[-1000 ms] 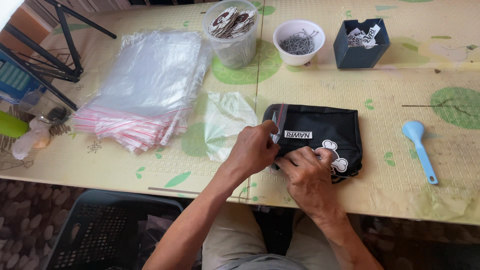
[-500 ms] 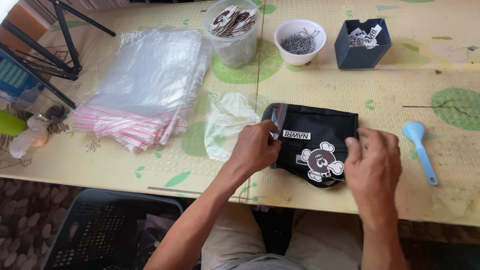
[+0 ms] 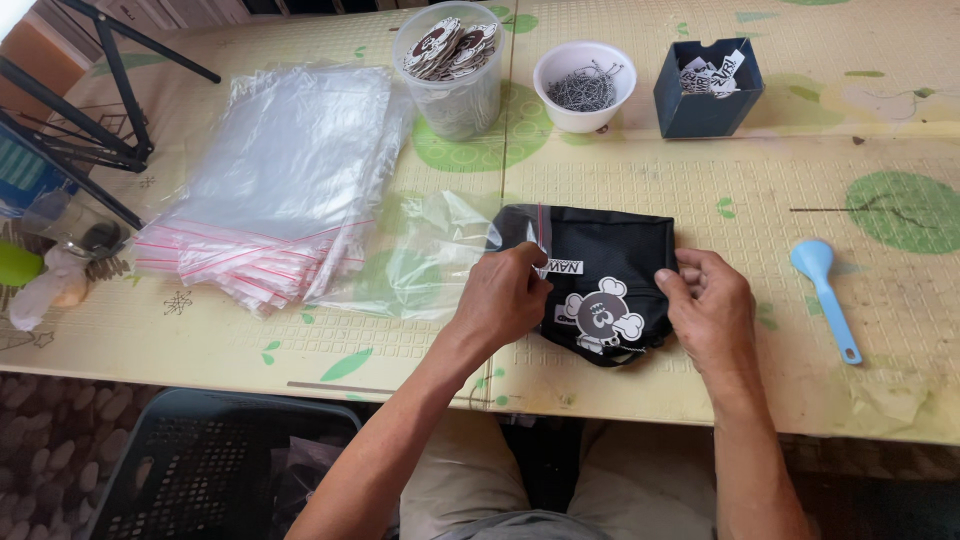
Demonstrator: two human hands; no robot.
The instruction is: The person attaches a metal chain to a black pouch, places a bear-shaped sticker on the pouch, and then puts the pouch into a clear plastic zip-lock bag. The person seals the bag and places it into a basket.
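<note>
black garment (image 3: 600,270) lies crosswise, seemingly entering clear bag (image 3: 430,255)

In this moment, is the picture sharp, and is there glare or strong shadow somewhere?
Head view: sharp overall, both hands crisp, left hand and right hand on the black folded garment. Light is soft and even, shadows faint. Mild glare on the stack of clear bags and the loose clear bag. The table edges bend slightly from the wide lens.

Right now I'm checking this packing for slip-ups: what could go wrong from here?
The thin clear plastic bag might tear or bunch at its mouth, where the left hand pinches it against the folded black fabric item. The fold may loosen, since the right hand grips only one edge.
</note>
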